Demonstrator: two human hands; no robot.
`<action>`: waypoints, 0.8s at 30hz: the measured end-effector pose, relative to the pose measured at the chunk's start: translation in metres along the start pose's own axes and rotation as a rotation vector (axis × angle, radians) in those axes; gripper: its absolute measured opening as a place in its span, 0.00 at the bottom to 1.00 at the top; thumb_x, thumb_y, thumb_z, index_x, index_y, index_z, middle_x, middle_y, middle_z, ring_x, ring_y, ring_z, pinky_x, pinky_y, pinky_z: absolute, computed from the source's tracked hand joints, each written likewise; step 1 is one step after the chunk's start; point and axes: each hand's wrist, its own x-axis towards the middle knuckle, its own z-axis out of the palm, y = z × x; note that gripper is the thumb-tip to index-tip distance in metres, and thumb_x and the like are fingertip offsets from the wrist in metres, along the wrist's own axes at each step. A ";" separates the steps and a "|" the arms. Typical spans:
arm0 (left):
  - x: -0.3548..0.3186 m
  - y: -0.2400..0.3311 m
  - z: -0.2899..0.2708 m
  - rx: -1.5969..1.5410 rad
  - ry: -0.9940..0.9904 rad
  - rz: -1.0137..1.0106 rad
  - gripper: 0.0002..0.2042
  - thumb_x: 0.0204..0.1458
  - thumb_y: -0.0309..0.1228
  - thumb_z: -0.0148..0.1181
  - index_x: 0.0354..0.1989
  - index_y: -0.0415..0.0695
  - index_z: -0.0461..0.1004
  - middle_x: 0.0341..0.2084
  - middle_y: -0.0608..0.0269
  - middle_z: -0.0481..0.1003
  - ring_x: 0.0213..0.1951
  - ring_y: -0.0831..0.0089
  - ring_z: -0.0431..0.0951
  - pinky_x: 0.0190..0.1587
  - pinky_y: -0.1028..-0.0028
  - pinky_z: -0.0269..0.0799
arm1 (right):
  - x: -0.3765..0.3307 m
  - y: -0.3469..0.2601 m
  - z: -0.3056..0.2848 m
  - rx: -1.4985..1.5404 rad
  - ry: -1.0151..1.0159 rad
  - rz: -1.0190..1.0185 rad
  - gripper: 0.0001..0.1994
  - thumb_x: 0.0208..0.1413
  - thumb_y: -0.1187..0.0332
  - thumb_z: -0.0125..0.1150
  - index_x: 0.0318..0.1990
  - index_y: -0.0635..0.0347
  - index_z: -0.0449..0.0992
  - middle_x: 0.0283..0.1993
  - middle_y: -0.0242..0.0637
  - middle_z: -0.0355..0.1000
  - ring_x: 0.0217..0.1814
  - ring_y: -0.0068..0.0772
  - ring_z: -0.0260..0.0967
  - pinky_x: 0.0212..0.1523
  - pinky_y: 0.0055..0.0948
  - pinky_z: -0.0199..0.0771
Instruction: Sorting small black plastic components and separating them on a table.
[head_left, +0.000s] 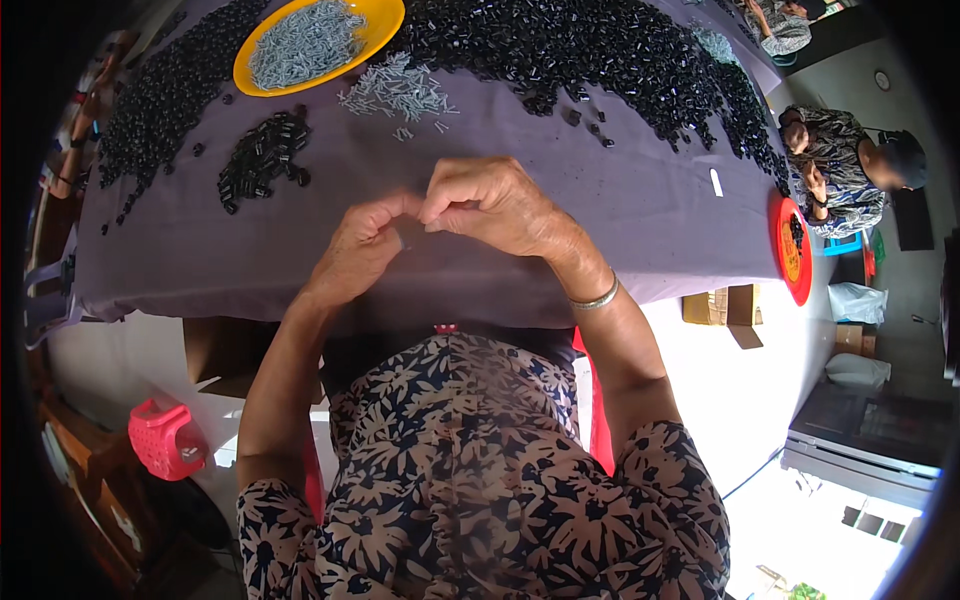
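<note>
Just above the near part of the table, my left hand and my right hand meet at the fingertips. Both are closed in a pinch. What they grip is too small and blurred to name; a tiny pale bit shows under the left fingers. Ahead lies a loose heap of slim grey pins or screws, apart from my hands. More of them fill a yellow plate behind it. To the left is a small pile of short black pieces.
A purple-grey cloth covers the table. Large heaps of black pieces spread along its far side. An orange-red plate stands at the right edge, near another person. A pink stool is on the floor at left.
</note>
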 end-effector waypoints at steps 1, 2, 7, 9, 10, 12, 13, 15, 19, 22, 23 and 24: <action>0.002 0.001 0.001 0.032 0.007 0.053 0.22 0.41 0.13 0.39 0.44 0.36 0.75 0.34 0.67 0.76 0.39 0.82 0.72 0.44 0.80 0.68 | 0.000 0.002 -0.001 -0.005 -0.018 -0.003 0.05 0.46 0.77 0.67 0.30 0.58 0.77 0.27 0.30 0.71 0.29 0.30 0.71 0.31 0.29 0.70; 0.004 0.001 0.002 0.065 0.014 0.107 0.22 0.41 0.13 0.40 0.44 0.36 0.75 0.33 0.67 0.75 0.38 0.83 0.71 0.43 0.80 0.68 | 0.000 0.003 -0.003 -0.010 -0.035 -0.007 0.05 0.46 0.76 0.68 0.30 0.58 0.78 0.27 0.31 0.71 0.29 0.31 0.71 0.30 0.29 0.70; 0.005 -0.008 0.013 0.224 0.117 0.190 0.21 0.41 0.13 0.42 0.44 0.37 0.73 0.33 0.61 0.74 0.38 0.72 0.75 0.42 0.74 0.69 | -0.006 -0.002 -0.009 -0.020 -0.052 0.079 0.08 0.47 0.77 0.68 0.36 0.56 0.80 0.29 0.29 0.72 0.30 0.25 0.71 0.31 0.26 0.72; 0.006 -0.002 0.019 0.276 0.197 0.260 0.18 0.39 0.08 0.40 0.38 0.34 0.70 0.30 0.60 0.69 0.38 0.71 0.73 0.46 0.79 0.65 | -0.008 -0.005 -0.016 0.002 -0.089 0.106 0.11 0.48 0.78 0.68 0.40 0.55 0.80 0.31 0.28 0.73 0.30 0.21 0.69 0.32 0.23 0.72; 0.007 0.000 0.018 0.274 0.200 0.261 0.18 0.39 0.08 0.40 0.38 0.34 0.70 0.30 0.60 0.69 0.38 0.71 0.73 0.46 0.79 0.65 | -0.010 -0.007 -0.021 -0.008 -0.061 0.184 0.13 0.49 0.78 0.67 0.43 0.54 0.80 0.31 0.27 0.73 0.30 0.19 0.68 0.32 0.23 0.72; 0.008 0.000 0.013 0.381 0.201 0.322 0.20 0.37 0.08 0.42 0.38 0.37 0.71 0.30 0.59 0.69 0.37 0.66 0.73 0.46 0.77 0.66 | -0.015 -0.006 -0.037 0.038 0.054 0.307 0.17 0.50 0.77 0.67 0.49 0.54 0.78 0.31 0.25 0.73 0.31 0.15 0.67 0.32 0.21 0.72; 0.007 0.001 0.012 0.377 0.202 0.323 0.20 0.37 0.08 0.42 0.38 0.37 0.71 0.30 0.59 0.69 0.37 0.66 0.73 0.46 0.77 0.66 | -0.019 -0.003 -0.050 0.091 0.148 0.351 0.18 0.51 0.76 0.67 0.52 0.55 0.77 0.31 0.24 0.73 0.31 0.13 0.66 0.32 0.20 0.71; 0.005 -0.001 0.010 0.575 0.261 0.335 0.19 0.37 0.12 0.48 0.39 0.42 0.74 0.33 0.60 0.74 0.37 0.56 0.75 0.43 0.65 0.69 | -0.029 0.001 -0.087 -0.193 0.312 0.383 0.13 0.53 0.76 0.65 0.47 0.59 0.78 0.31 0.23 0.72 0.31 0.12 0.66 0.31 0.17 0.69; 0.017 -0.003 0.011 0.627 0.350 0.401 0.19 0.37 0.12 0.51 0.38 0.44 0.75 0.30 0.63 0.73 0.36 0.58 0.73 0.41 0.64 0.67 | -0.078 0.048 -0.157 -0.662 0.484 0.535 0.06 0.54 0.75 0.61 0.40 0.61 0.81 0.31 0.29 0.74 0.30 0.17 0.69 0.32 0.19 0.69; 0.013 -0.005 0.007 0.729 0.365 0.353 0.17 0.37 0.13 0.53 0.36 0.45 0.75 0.30 0.64 0.72 0.38 0.60 0.72 0.40 0.63 0.66 | -0.093 0.074 -0.160 -0.685 0.395 0.369 0.08 0.53 0.74 0.63 0.41 0.60 0.81 0.33 0.32 0.74 0.33 0.21 0.71 0.35 0.22 0.71; 0.012 -0.005 0.007 0.744 0.361 0.360 0.17 0.36 0.13 0.54 0.36 0.46 0.75 0.31 0.64 0.72 0.39 0.60 0.72 0.40 0.64 0.66 | -0.095 0.076 -0.154 -0.604 0.399 0.398 0.08 0.52 0.74 0.64 0.41 0.61 0.80 0.33 0.32 0.74 0.35 0.24 0.72 0.37 0.23 0.71; 0.010 -0.005 0.007 0.761 0.356 0.365 0.17 0.36 0.13 0.55 0.35 0.47 0.75 0.32 0.64 0.71 0.40 0.61 0.72 0.40 0.64 0.66 | -0.098 0.077 -0.150 -0.596 0.393 0.397 0.08 0.52 0.74 0.64 0.41 0.61 0.80 0.33 0.32 0.74 0.35 0.24 0.72 0.37 0.23 0.71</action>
